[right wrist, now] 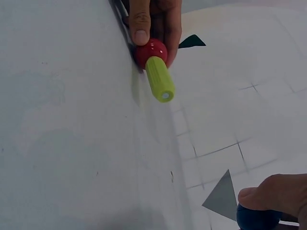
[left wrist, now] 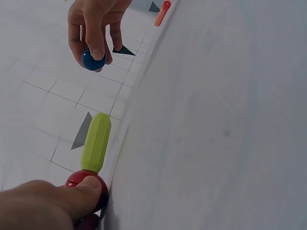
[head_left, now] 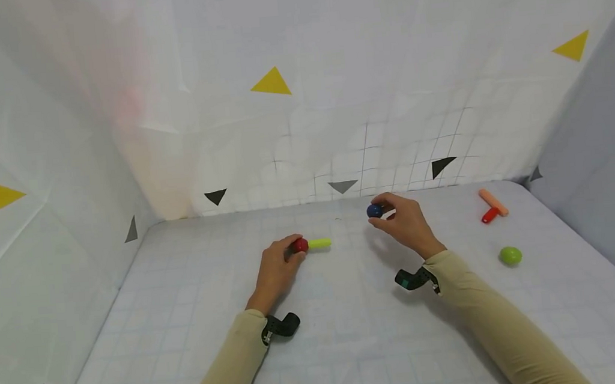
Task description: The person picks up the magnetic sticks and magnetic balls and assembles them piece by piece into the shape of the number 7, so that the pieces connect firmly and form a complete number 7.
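Observation:
My left hand pinches a red ball between thumb and fingers, low over the white table. A yellow-green ridged rod sticks out from the ball toward the right, its near end against the ball. In the right wrist view the rod's free end shows a small pale metallic spot. To the right and farther back, my right hand holds a dark blue ball by thumb and fingertips, raised above the table. A gap separates the blue ball from the rod's free end.
At the table's right side an orange rod lies with a shorter red piece touching it. Nearer sits a green ball. White sheet walls with yellow and dark triangles stand at the back and both sides.

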A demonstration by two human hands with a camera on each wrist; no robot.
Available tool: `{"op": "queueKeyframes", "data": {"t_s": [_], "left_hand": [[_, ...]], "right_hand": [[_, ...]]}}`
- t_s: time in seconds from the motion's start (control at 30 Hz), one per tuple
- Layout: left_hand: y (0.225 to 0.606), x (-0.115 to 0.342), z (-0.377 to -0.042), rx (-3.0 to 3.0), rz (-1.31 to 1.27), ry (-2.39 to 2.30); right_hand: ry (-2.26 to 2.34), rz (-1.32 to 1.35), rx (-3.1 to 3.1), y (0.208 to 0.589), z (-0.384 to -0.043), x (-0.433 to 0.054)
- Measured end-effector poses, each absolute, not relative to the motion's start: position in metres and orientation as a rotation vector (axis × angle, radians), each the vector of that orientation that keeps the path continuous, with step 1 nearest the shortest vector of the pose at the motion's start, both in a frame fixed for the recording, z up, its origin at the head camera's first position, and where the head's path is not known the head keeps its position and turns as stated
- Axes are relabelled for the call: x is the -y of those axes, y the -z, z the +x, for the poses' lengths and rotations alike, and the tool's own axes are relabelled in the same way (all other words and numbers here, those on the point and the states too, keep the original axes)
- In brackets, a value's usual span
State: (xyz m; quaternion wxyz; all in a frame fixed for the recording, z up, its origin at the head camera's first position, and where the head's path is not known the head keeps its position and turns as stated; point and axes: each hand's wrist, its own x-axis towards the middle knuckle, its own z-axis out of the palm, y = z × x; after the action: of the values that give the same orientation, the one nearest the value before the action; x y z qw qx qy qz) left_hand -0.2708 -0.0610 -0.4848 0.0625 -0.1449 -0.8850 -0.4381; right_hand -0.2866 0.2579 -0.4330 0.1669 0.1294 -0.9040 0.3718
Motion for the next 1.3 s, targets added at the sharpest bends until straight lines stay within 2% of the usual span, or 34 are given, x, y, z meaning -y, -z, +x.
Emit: {"op": "queueKeyframes", "data": {"t_s": [1.3], "left_hand": [[0.483,0.059,-0.269,2.674,-0.446,1.326]], "right_hand": [[-1.126,0.664,2.602,0.465,-0.279,-0.209]]}}
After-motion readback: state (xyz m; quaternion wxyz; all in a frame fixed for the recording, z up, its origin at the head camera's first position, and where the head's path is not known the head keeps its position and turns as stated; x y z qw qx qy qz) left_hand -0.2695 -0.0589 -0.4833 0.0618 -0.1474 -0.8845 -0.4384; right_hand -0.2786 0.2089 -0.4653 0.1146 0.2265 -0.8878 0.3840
